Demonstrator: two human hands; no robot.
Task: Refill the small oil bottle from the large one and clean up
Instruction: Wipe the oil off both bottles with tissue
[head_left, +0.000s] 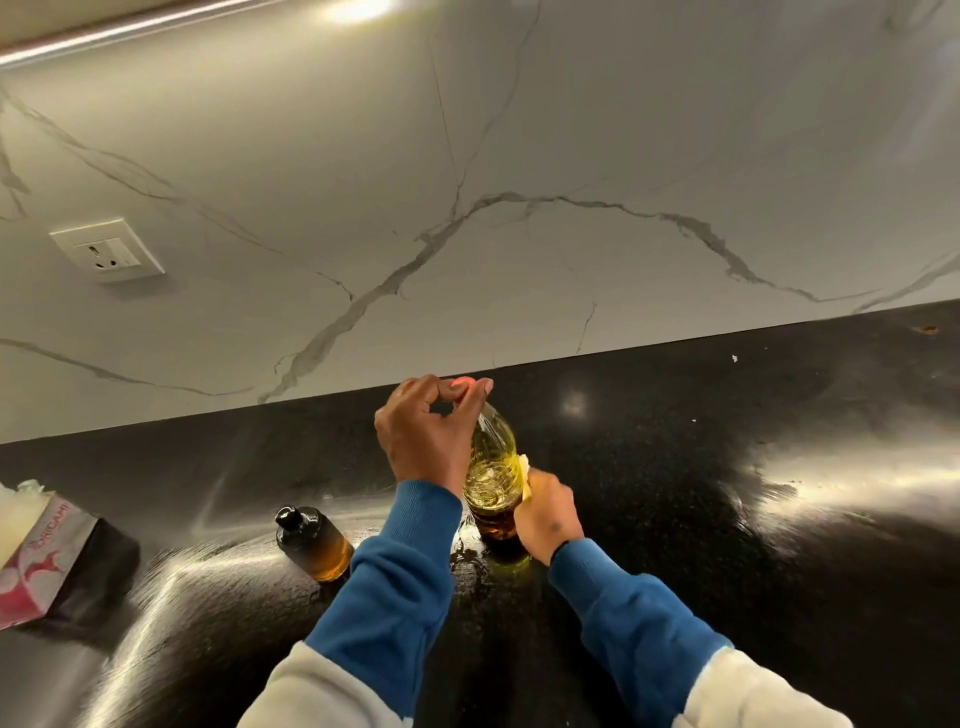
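Note:
The large clear oil bottle (492, 470), part full of yellow oil, stands upright on the black counter (727, 493). My left hand (423, 434) pinches its pink cap (462, 385) from above. My right hand (545, 512) grips a pale yellow cloth or tissue (525, 475) pressed against the bottle's right side, low on the body. The small dark bottle (311, 543), capped in black with amber oil in its lower part, stands to the left, apart from both hands.
A pink and white tissue pack (47, 561) lies at the counter's left edge. Wet, oily smears (470, 558) shine on the counter around the large bottle's base. A wall socket (106, 250) sits on the marble backsplash.

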